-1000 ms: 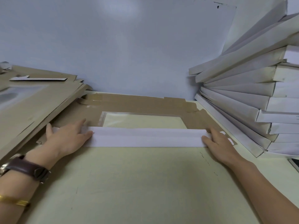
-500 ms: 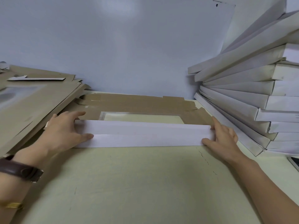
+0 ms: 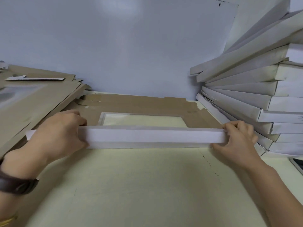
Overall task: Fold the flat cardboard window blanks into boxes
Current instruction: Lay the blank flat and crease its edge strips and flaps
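A flat cardboard window blank [image 3: 136, 104] lies brown side up on the pale table [image 3: 139, 185], its clear window [image 3: 141, 119] in the middle. Its near white flap [image 3: 154, 135] stands raised along the front edge. My left hand [image 3: 57, 133] grips the flap's left end, fingers curled over its top edge. At the flap's right end my right hand [image 3: 237, 140] holds it the same way, thumb on the white face and fingers curled behind.
A leaning stack of folded white boxes [image 3: 262, 99] fills the right side, close to my right hand. A pile of flat brown blanks [image 3: 32, 99] lies at the left. A dark device edge [image 3: 296, 164] shows at far right. A pale wall stands behind.
The white flap has been lifted from flat on the blank to standing upright. Both hands moved from pressing it down to curling over its ends.
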### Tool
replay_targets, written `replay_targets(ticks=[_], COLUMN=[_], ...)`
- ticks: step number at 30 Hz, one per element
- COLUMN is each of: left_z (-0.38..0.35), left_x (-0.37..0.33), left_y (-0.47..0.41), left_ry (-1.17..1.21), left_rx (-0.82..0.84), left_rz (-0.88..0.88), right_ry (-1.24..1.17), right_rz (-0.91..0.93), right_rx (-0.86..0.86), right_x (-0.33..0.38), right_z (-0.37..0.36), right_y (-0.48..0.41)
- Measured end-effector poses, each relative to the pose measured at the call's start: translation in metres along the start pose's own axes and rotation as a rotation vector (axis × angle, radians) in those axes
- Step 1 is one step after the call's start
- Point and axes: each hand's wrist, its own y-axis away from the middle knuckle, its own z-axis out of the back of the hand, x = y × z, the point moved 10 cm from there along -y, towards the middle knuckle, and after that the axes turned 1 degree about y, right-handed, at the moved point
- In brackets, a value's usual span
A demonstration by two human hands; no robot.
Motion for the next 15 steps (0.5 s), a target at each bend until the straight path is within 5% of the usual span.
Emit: replay_targets(ticks=[8,15], left_z=[0.001,-0.040], left_x=[-0.039,-0.101], left_y=[0.012,0.037], left_ry=[-0.090,0.039], left_rx=[0.163,0.439], left_rz=[-0.074,-0.233], right_ry=[0.174,-0.016], right_rz=[0.152,0.434], right_rx=[0.102,0.387], right_x=[0.029,0.121], right_z=[0.011,-0.017], right_y=[0.023,0.061])
